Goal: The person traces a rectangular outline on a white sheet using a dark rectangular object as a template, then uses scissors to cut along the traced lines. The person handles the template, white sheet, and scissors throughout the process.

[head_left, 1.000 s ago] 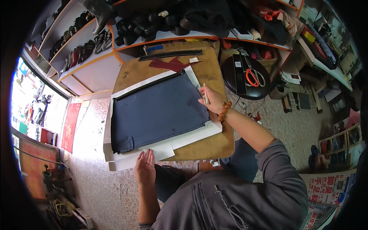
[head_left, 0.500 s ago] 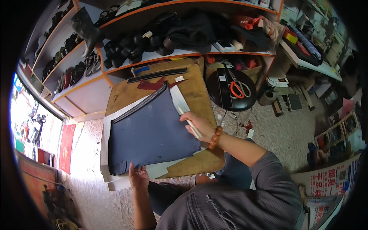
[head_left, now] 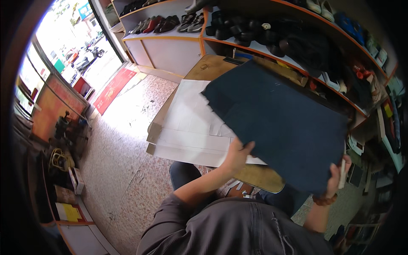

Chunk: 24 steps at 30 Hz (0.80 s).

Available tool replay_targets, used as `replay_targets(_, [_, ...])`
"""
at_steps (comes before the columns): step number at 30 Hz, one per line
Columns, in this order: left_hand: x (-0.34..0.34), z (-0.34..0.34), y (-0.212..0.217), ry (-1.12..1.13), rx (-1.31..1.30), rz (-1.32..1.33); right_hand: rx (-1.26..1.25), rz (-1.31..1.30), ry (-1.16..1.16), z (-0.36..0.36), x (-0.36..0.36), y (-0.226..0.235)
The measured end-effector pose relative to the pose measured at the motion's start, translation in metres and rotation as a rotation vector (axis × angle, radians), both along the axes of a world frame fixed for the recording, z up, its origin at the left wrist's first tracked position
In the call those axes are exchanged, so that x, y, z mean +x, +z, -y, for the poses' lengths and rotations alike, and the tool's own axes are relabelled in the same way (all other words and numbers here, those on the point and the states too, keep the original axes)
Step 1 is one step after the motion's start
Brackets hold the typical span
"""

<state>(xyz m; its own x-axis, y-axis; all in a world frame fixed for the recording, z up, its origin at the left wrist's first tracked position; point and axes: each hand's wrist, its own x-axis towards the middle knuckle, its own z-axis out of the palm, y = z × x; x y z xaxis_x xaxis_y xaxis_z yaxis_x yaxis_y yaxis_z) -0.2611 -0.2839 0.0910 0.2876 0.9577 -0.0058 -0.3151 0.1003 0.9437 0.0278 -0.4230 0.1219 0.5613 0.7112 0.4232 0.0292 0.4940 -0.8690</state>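
shoe shelves (head_left: 178, 21) behind a wooden counter (head_left: 212, 68); a dark blue sheet (head_left: 280, 123) is gripped by both hands, left (head_left: 238, 155) and right (head_left: 340, 176), above white paper (head_left: 191, 123).

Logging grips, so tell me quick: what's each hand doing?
Left hand: closed on the dark blue sheet.
Right hand: closed on the sheet's other edge.

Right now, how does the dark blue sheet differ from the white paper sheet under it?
The dark blue sheet is lifted off the board, gripped by the left hand and right hand; the white paper sheet lies flat on the wooden board, held by neither hand. The blue sheet is dark and unmarked; the paper is pale with faint fold lines. The blue sheet overlaps the paper's right part. Both are large, thin and roughly rectangular.
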Motion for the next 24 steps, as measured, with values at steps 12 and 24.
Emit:
replay_targets(12, [0.083, -0.011, 0.056, -0.343, 0.371, -0.156, -0.492, -0.553, 0.110, 0.068, 0.093, 0.002])
replay_targets(24, [0.164, 0.000, 0.045, -0.453, 0.314, -0.118, -0.415, 0.370, -0.436, 0.110, 0.129, 0.008])
